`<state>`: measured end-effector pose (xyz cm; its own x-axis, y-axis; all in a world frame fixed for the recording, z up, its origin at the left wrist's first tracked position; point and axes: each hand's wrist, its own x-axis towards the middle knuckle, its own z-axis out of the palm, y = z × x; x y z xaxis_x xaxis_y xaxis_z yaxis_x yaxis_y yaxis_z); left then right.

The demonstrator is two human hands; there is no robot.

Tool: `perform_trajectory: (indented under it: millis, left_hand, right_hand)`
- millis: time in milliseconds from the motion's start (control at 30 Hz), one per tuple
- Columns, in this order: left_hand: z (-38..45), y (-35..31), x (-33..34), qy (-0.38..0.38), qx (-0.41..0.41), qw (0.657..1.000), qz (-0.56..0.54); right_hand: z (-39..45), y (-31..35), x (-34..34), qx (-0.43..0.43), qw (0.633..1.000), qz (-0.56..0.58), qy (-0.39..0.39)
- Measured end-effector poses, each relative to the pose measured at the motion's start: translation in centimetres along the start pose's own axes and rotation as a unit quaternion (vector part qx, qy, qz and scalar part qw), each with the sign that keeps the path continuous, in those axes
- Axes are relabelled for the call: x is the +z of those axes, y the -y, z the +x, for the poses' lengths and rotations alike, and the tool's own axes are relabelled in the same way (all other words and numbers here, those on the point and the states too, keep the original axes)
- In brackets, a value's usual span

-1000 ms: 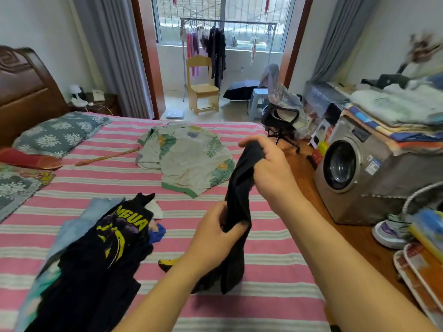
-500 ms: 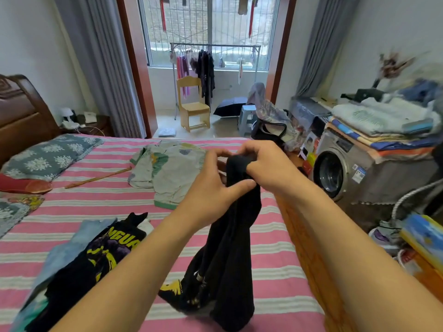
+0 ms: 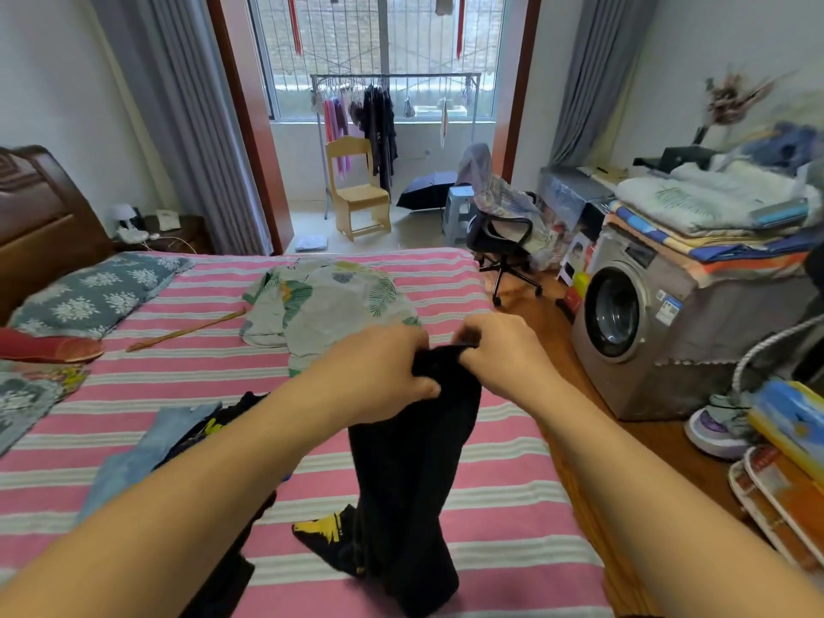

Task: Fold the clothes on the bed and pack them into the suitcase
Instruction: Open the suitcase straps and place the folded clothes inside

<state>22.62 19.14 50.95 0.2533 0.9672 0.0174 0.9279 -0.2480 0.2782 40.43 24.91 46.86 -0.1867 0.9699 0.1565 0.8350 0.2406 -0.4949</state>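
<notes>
Over the pink-and-white striped bed my left hand and right hand are both closed on the top edge of a black garment with a yellow print, which hangs down, its lower end resting on the sheet.

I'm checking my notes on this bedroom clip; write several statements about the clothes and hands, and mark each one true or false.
1. Both hands grip the black garment at its top edge. True.
2. The left hand lies flat on the bed. False: it holds the garment.
3. The leaf-print shirt lies spread on the bed beyond the hands. True.
4. The right hand holds the wooden stick. False: the stick lies on the bed, untouched.
5. A suitcase lies open on the bed. False: none is visible.
</notes>
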Motion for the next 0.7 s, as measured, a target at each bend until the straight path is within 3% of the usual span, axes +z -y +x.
perform_trajectory:
  millis: [100, 167, 267, 333, 467, 533, 600, 700]
  left_hand:
    - [-0.2, 0.8, -0.4, 0.027, -0.002, 1.0, 0.004]
    - [-0.1, 1.7, -0.7, -0.02, -0.026, 0.998, -0.05]
    - [0.0, 3.1, -1.2, -0.089, -0.07, 0.989, -0.095]
    - [0.0, 4.1, -1.5, -0.077, -0.078, 0.991, -0.08]
    - [0.1, 4.4, -1.6, 0.049, -0.106, 0.992, -0.043]
    - [0.3, 4.3, -1.4, 0.061, -0.095, 0.993, -0.035]
    - [0.1, 4.6, -2.0, 0.003, -0.075, 0.997, -0.01]
    - [-0.5, 5.4, -4.0, -0.197, -0.07, 0.977, 0.045]
  right_hand:
    - [-0.8, -1.4, 2.8, -0.007, 1.0, 0.02, 0.0]
    - [-1.5, -1.3, 5.0, 0.022, 0.988, 0.147, 0.032]
    - [-2.0, 0.0, 7.1, 0.073, 0.927, 0.362, 0.064]
    - [-1.8, 1.0, 7.5, 0.068, 0.904, 0.42, 0.047]
    - [-1.4, 3.3, 6.2, -0.019, 0.921, 0.388, 0.021]
    - [-1.0, 3.9, 5.6, -0.072, 0.933, 0.354, 0.0]
    - [-0.5, 3.5, 5.4, -0.106, 0.945, 0.306, -0.043]
    - [-0.1, 1.3, 6.5, -0.137, 0.977, 0.136, -0.087]
